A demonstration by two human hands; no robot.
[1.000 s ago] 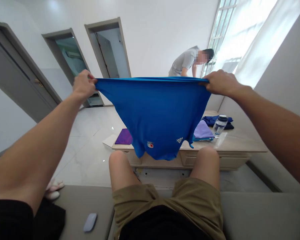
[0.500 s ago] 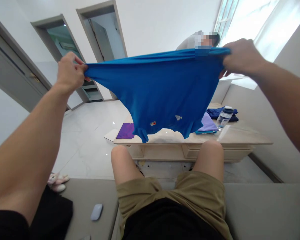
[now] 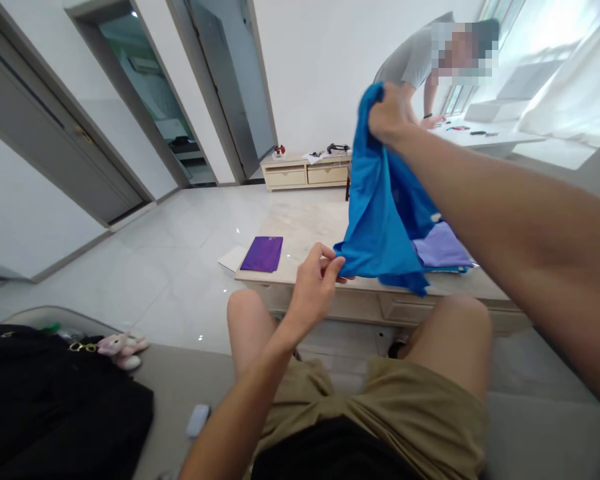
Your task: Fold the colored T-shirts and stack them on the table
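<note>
A blue T-shirt (image 3: 375, 207) hangs bunched over the table, held by both hands at different heights. My right hand (image 3: 391, 115) grips it high up, closed round the cloth. Lower and to the left, my left hand (image 3: 320, 275) pinches a corner of the shirt between thumb and fingers. On the table lies a folded purple garment (image 3: 263, 255), left of my left hand. Behind the shirt and my right arm, a folded lavender garment (image 3: 443, 245) rests on a blue-edged pile, partly hidden.
The marble-topped table (image 3: 305, 223) stands before my knees. Beyond it is a low cabinet (image 3: 307, 175) with small items on top. A person (image 3: 410, 57) leans over a white desk (image 3: 480, 137). On the sofa at left lie a black bag (image 3: 55, 400), a plush toy (image 3: 123, 347) and a small pale case (image 3: 199, 421).
The shirt was stretched wide between my raised hands. My left hand has come down and right with its corner, my right hand has moved left, and the shirt now hangs gathered. The view has shifted.
</note>
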